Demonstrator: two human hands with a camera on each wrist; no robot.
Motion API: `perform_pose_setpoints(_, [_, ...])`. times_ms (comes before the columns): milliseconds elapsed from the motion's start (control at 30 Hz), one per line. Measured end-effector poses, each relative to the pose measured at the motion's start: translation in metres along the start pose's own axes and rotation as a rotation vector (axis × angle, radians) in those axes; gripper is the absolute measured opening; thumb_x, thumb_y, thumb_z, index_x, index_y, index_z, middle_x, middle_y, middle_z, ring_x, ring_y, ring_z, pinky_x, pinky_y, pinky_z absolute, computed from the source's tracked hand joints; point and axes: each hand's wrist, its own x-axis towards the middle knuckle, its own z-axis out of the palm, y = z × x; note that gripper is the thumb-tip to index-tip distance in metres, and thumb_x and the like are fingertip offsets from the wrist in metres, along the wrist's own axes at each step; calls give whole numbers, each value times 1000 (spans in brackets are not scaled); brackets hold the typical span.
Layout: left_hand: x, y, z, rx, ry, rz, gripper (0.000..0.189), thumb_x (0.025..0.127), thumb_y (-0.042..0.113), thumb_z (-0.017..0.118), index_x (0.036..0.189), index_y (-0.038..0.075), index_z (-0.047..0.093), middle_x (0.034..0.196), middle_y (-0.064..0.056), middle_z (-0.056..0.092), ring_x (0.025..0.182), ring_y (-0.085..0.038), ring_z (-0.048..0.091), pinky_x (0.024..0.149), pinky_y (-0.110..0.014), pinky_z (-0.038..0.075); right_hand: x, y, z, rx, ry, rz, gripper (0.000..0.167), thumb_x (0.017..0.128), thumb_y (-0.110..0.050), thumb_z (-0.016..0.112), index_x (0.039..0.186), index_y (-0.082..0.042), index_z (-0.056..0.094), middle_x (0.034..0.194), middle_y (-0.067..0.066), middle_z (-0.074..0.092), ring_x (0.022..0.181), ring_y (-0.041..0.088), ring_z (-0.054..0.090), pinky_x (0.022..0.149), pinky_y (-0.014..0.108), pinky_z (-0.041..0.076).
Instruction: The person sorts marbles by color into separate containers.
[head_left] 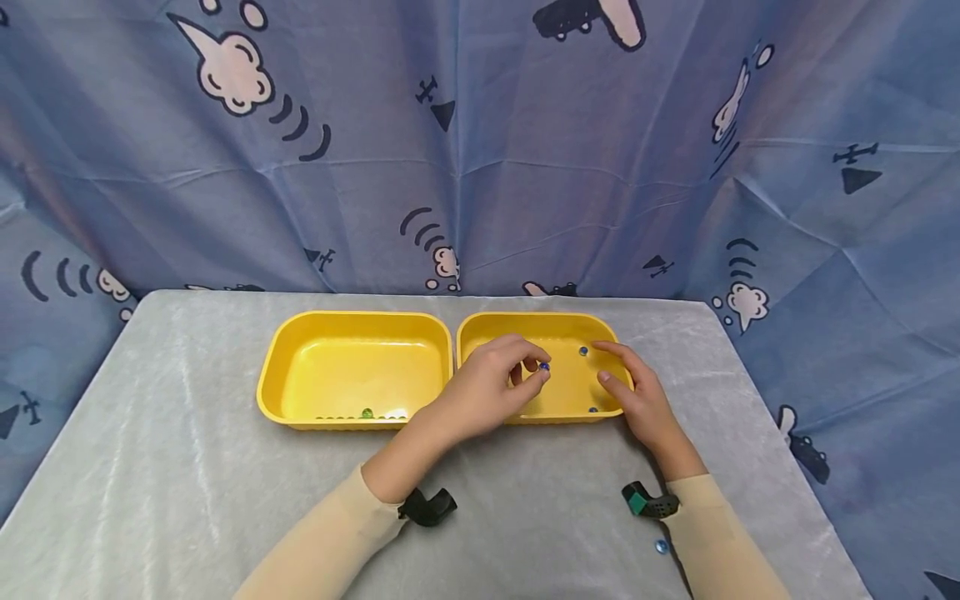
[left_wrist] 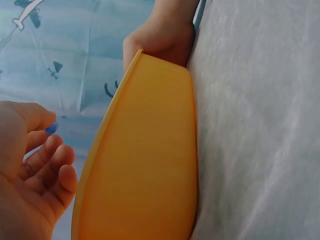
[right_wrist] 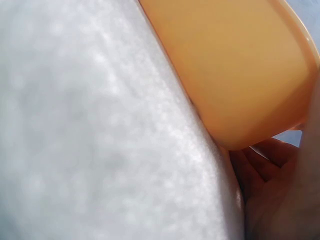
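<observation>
My left hand [head_left: 491, 383] is over the right yellow tray [head_left: 555, 319], pinching a small blue glass marble [head_left: 544, 367] between thumb and forefinger. In the left wrist view the marble [left_wrist: 52, 128] peeks out at the fingertips, and the other fingers are loosely bent. My right hand [head_left: 645, 400] grips that tray's right end, thumb and forefinger over the rim. Its other fingers [right_wrist: 265, 162] lie against the outer wall in the right wrist view. Inside the tray lie one blue marble [head_left: 583, 351] towards the back and another blue marble [head_left: 593, 409] by the front wall.
Close beside it on the left stands a second yellow tray [head_left: 356, 317], with a green marble [head_left: 367, 412] and several more along its front wall. A loose blue marble [head_left: 661, 547] lies on the grey cloth near the right forearm. A patterned blue curtain [head_left: 375, 167] hangs behind.
</observation>
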Motion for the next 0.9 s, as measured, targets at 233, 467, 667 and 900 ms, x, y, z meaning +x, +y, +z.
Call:
perform_pose_setpoints(233, [1,-5,-5,18,44,-68,15,103,13,77,117,7,79,100,0,68,81,-14,61,73,-24,52,0,0,0,-5,-2,2,43,110,-14,59,152,-6,60,158,20,56,151,42,42,125,74,22])
perform_pose_setpoints(467, [3,-10,-8,47,67,-140,16,103,17,76,117,10,79,99,2,67,79,-15,60,71,-26,52,0,0,-1,-14,-1,1,43,109,-14,59,152,-6,60,158,20,56,152,43,41,125,75,22])
perform_pose_setpoints(667, [4,-13,-10,32,55,-164,17,104,17,76,118,8,79,99,1,67,78,-13,58,71,-26,52,0,-1,-1,-12,-1,-7,43,109,-12,59,152,-6,60,158,20,56,151,42,42,125,74,22])
perform_pose_setpoints(900, [4,-15,-11,30,47,-179,18,103,17,77,120,9,78,97,2,67,78,-13,58,70,-26,52,0,0,0,-12,-2,-13,43,109,-13,59,152,-6,60,157,19,57,151,41,42,125,73,23])
